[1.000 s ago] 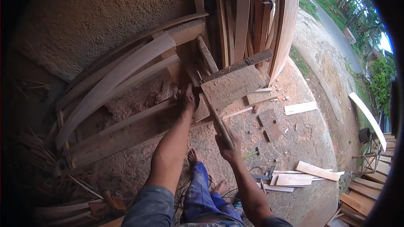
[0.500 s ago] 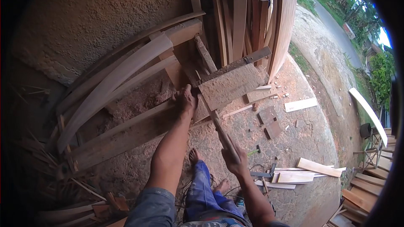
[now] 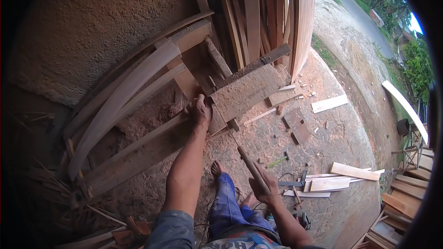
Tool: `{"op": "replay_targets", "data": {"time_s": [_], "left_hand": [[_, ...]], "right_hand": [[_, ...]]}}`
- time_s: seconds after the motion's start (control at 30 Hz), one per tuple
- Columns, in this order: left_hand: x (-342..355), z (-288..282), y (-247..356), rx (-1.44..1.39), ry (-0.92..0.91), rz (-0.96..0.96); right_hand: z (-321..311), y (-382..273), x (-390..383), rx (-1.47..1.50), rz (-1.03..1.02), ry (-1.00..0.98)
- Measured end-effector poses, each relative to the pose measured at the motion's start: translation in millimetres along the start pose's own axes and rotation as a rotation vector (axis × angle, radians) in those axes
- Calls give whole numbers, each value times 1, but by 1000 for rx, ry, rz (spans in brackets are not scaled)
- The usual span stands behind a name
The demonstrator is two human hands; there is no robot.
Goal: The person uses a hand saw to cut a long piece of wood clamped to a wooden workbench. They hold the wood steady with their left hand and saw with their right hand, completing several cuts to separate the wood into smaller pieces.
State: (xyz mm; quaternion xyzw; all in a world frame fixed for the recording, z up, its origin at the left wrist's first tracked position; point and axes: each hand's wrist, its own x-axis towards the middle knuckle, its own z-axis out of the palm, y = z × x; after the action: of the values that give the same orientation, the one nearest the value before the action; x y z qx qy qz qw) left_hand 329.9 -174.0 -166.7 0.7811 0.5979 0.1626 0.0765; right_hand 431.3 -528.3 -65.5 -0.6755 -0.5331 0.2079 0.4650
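Observation:
My left hand (image 3: 201,113) is closed over the end of a wooden piece (image 3: 216,119) at the bench, its fingers curled at the edge beside a dusty block. My right hand (image 3: 266,183) grips a long, narrow wooden-bodied saw (image 3: 249,163), seen nearly edge-on. A thin blade runs from it up toward the wooden piece; whether it touches is hard to tell. The thick, sawdust-covered wooden block (image 3: 249,93) lies slanted on the bench, just right of my left hand. Behind it is a dark wooden bar (image 3: 258,64).
Curved pale wooden parts (image 3: 124,97) lean by the rough wall at left. Tall boards (image 3: 252,18) stand behind the bench. On the sawdust-strewn floor lie a green-handled hammer (image 3: 278,161), a try square (image 3: 299,183), pale boards (image 3: 328,185) and a brown block (image 3: 297,128).
My right hand has drawn the saw back toward me and to the right, away from the block. My left hand keeps its grip. The whole view has shifted slightly.

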Motion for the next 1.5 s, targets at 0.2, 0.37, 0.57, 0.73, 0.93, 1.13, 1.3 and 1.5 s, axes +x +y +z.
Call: {"op": "replay_targets", "data": {"time_s": [0.2, 0.37, 0.57, 0.73, 0.93, 1.13, 1.3, 1.5], "left_hand": [[4, 29, -37, -54, 181, 44], [-2, -13, 5, -66, -35, -60], [-1, -4, 3, -77, -19, 2], [2, 22, -33, -2, 185, 53], [-1, -8, -3, -53, -8, -49], [0, -4, 14, -84, -93, -10], [14, -4, -30, -16, -75, 26], [-5, -23, -40, -941, 149, 18]], "right_hand": [[60, 18, 97, 135, -43, 47], [-30, 8, -53, -41, 81, -81], [10, 0, 45, 6, 239, -137], [52, -2, 105, 124, 149, -51], [-47, -28, -39, -85, 196, -200], [15, -4, 84, 73, 240, -115], [31, -8, 86, 193, 108, -46], [-10, -8, 15, 118, 210, 44]]}}
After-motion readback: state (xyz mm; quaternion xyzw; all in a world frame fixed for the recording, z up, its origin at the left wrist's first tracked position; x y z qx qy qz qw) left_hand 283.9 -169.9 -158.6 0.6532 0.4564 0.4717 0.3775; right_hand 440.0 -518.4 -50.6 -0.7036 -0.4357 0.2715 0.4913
